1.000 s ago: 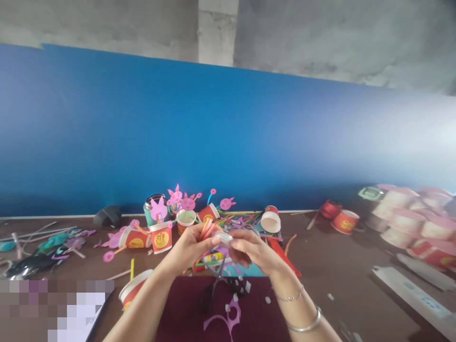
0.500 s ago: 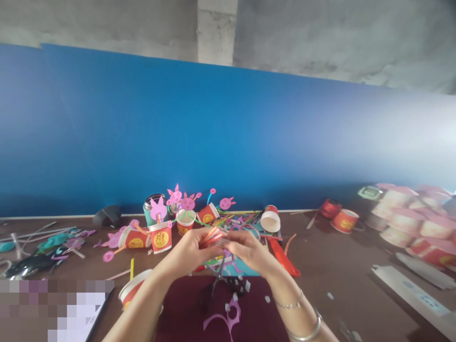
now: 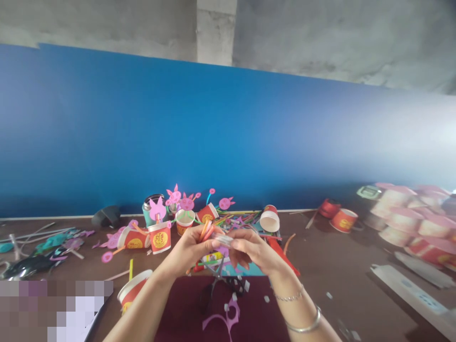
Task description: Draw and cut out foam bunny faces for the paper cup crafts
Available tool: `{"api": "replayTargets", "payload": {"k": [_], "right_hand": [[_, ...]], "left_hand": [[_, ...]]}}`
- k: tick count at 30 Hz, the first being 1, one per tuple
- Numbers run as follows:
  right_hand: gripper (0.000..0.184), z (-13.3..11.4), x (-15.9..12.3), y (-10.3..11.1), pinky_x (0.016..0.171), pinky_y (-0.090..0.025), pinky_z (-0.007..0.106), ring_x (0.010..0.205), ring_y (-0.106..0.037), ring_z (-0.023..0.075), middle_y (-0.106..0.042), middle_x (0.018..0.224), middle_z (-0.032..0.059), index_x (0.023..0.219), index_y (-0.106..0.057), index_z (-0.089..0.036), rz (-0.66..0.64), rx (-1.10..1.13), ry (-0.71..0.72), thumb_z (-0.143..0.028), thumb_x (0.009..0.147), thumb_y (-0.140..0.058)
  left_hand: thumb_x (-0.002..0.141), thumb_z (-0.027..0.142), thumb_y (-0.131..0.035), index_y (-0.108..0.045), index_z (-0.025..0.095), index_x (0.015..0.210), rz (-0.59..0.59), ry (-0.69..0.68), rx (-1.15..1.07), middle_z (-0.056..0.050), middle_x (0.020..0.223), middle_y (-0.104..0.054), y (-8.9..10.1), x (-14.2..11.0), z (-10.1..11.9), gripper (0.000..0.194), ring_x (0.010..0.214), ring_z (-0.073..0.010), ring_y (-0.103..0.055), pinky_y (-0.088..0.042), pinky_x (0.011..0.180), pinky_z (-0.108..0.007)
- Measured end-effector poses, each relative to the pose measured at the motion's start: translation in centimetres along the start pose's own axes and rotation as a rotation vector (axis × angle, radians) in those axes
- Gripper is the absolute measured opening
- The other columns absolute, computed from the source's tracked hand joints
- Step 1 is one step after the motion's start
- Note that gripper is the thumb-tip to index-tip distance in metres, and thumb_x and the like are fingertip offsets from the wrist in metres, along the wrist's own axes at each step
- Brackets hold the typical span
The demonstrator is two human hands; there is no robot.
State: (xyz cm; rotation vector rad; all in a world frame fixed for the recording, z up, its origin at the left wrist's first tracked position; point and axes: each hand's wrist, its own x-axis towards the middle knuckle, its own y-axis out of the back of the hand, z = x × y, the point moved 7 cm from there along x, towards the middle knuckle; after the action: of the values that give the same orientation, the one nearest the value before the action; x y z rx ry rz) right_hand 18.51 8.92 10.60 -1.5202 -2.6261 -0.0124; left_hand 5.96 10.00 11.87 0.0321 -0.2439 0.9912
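My left hand (image 3: 188, 249) is closed round a small bundle of orange and red straws (image 3: 206, 231), held up above the table. My right hand (image 3: 251, 249) pinches a small clear, whitish piece (image 3: 223, 239) against the bundle; I cannot make out what it is. Both hands meet over a dark red sheet (image 3: 185, 313) where black scissors (image 3: 217, 285) and a pink paper cutout (image 3: 223, 320) lie. Bracelets sit on my right wrist.
Red paper cups with pink paper animals (image 3: 160, 235) and loose straws (image 3: 242, 217) crowd the table behind the hands. A cup (image 3: 133, 287) stands near left. Stacked pink-lidded cups (image 3: 413, 218) and a white power strip (image 3: 413, 294) lie at right. A blue wall rises behind.
The hands stayed in place; my right fingers worked the clear piece against the straw bundle, pressing close half a second ago and now drawn slightly apart again.
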Motion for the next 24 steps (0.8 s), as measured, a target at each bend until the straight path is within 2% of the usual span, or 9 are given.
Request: {"api": "replayTargets", "payload": {"k": [4,6,9,12,18,21,24], "right_hand": [[0.021,0.1,0.1,0.0,0.032,-0.028,0.016,0.031,-0.041,0.0047,-0.064,0.051,-0.0015,0.088,-0.067,-0.013,-0.032,0.052,0.036,-0.032,0.080,-0.058],[0.024,0.2,0.1,0.1,0.030,-0.025,0.016,0.028,-0.037,0.0043,-0.060,0.045,-0.0030,0.085,-0.068,-0.013,-0.019,0.046,0.031,-0.034,0.080,-0.059],[0.026,0.5,0.2,0.3,0.028,-0.022,0.015,0.027,-0.035,0.0040,-0.054,0.040,-0.0052,0.082,-0.068,-0.012,0.020,-0.040,-0.013,-0.037,0.080,-0.060],[0.025,0.6,0.2,0.2,0.029,-0.022,0.015,0.028,-0.034,0.0032,-0.052,0.040,-0.0060,0.080,-0.069,-0.012,0.060,-0.149,-0.060,-0.036,0.081,-0.060],[0.027,0.7,0.2,0.2,0.029,-0.020,0.015,0.028,-0.029,0.0025,-0.046,0.036,-0.0083,0.070,-0.065,-0.013,0.182,-0.191,-0.138,-0.038,0.080,-0.061],[0.027,0.6,0.1,0.2,0.029,-0.021,0.016,0.027,-0.031,0.0031,-0.049,0.037,-0.0074,0.074,-0.066,-0.013,0.147,-0.151,-0.107,-0.039,0.078,-0.061],[0.030,0.4,0.1,0.2,0.028,-0.022,0.016,0.026,-0.032,0.0035,-0.051,0.037,-0.0060,0.076,-0.067,-0.011,0.071,-0.081,-0.056,-0.040,0.077,-0.059]], "left_hand": [[0.075,0.044,-0.070,-0.065,0.015,0.091,0.021,0.030,-0.084,0.009,0.051,-0.041,0.3,-0.1,-0.6,0.033,0.041,-0.0030,-0.024,-0.020,0.040,-0.018],[0.075,0.044,-0.071,-0.065,0.015,0.094,0.027,0.041,-0.048,0.008,0.052,-0.043,0.5,-0.1,-0.6,0.036,0.043,-0.0038,-0.029,-0.024,0.042,-0.018],[0.069,0.043,-0.075,-0.065,0.015,0.100,0.008,0.049,0.079,0.003,0.067,-0.056,0.5,-0.1,-0.4,0.043,0.055,-0.0076,-0.044,-0.035,0.052,-0.020],[0.073,0.041,-0.072,-0.066,0.014,0.093,-0.019,0.037,0.215,0.000,0.075,-0.060,0.1,-0.2,-0.1,0.035,0.065,-0.0113,-0.049,-0.039,0.060,-0.022],[0.078,0.038,-0.066,-0.062,0.015,0.078,-0.008,-0.016,0.427,0.002,0.069,-0.055,-0.2,-0.3,0.4,0.024,0.063,-0.0114,-0.046,-0.036,0.057,-0.021],[0.081,0.038,-0.063,-0.060,0.015,0.078,0.027,-0.029,0.403,0.003,0.068,-0.055,0.0,-0.2,0.4,0.024,0.063,-0.0114,-0.047,-0.037,0.059,-0.022],[0.080,0.041,-0.064,-0.061,0.014,0.082,0.024,-0.034,0.285,0.002,0.069,-0.057,0.0,0.0,0.0,0.027,0.065,-0.0118,-0.049,-0.039,0.061,-0.023]]}}
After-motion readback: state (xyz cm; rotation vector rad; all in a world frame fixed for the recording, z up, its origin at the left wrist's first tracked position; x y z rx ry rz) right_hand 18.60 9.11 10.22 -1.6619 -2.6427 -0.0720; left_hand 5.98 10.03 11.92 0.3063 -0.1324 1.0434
